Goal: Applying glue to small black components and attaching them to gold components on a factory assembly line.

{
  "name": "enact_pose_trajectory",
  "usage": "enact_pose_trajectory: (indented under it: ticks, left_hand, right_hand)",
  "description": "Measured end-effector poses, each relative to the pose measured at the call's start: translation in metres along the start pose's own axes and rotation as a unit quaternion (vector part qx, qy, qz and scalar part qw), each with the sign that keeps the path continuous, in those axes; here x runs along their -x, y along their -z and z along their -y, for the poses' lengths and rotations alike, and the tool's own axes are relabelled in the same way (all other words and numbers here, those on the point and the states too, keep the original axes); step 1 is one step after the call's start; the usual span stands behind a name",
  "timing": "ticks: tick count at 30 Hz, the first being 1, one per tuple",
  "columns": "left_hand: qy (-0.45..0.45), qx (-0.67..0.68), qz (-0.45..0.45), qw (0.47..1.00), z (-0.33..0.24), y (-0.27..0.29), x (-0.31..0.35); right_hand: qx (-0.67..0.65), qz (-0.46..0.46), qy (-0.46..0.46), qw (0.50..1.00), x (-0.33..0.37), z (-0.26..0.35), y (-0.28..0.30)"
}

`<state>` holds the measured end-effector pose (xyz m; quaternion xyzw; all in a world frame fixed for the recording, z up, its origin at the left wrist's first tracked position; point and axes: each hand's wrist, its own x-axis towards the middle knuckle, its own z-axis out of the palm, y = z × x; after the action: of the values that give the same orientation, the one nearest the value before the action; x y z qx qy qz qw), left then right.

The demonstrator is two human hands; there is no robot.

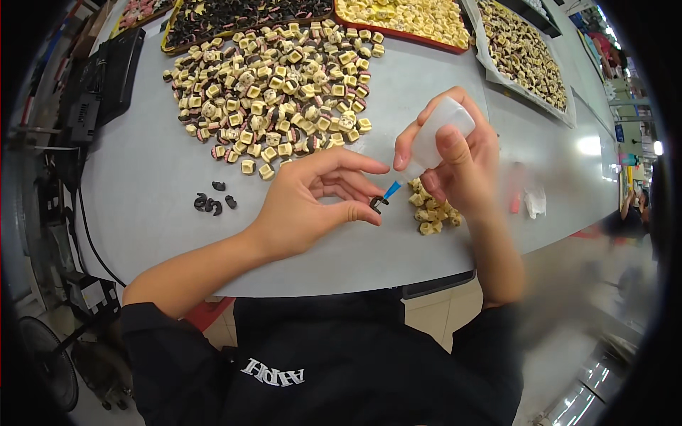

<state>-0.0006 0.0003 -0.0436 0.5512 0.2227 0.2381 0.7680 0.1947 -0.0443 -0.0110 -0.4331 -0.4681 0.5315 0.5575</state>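
Observation:
Between thumb and fingers, my left hand (305, 199) pinches a small black curved piece (379, 204). My right hand (465, 156) is closed around a translucent white squeeze bottle (442, 131), which is tilted downward. Its thin blue nozzle (392, 189) points at the black piece; whether the two touch, I cannot tell. Just below my right hand lies a small heap of cream-yellow pieces (430, 213). Several loose black curved pieces (207, 204) rest on the table to the left of my left hand.
A wide pile of small cream, black and pink pieces (277, 85) spreads over the grey table (156, 234). Behind it stand a tray of black pieces (249, 13) and a red-rimmed tray of yellow pieces (405, 21). A lined tray (522, 57) sits far right, a black device (117, 74) far left.

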Motion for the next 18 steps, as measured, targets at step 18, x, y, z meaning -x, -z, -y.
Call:
enact_pose_trajectory:
  ticks: [18]
  left_hand:
    - [-0.017,-0.017,0.002,1.000,0.0033,0.0010,-0.0005]
  right_hand:
    - [0.015,-0.009,0.028,0.999,-0.0007,-0.0065,-0.0018]
